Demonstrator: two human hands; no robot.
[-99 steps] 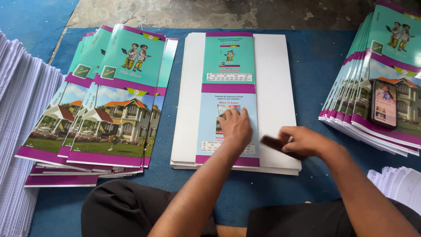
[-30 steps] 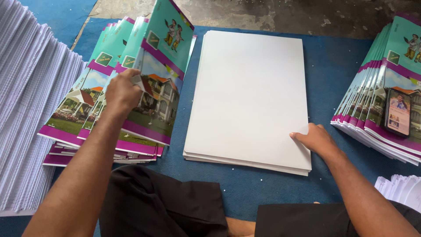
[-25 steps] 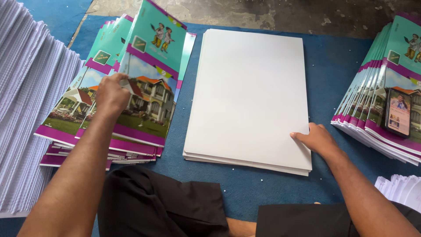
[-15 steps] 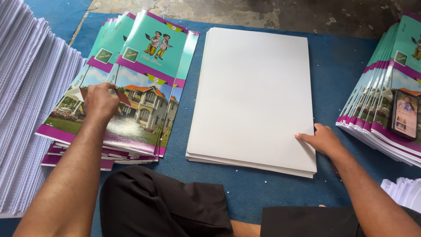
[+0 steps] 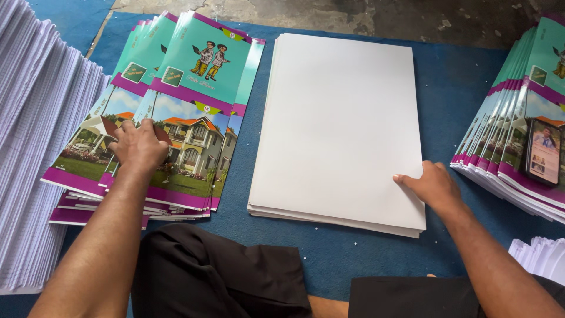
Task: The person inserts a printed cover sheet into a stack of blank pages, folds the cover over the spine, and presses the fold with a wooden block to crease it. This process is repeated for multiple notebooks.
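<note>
Fingers of the left hand lie flat and spread on the top printed cover of the fanned pile near the left edge of the blue mat — pressing, not gripping. The right hand rests with loosely curled fingers on the lower right corner of the white sheet stack in the mat's middle. Another cover pile at the right edge carries a phone.

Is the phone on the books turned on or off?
On. The phone lies on the right pile of covers, and its screen glows with a bright picture. Neither hand touches it.
</note>
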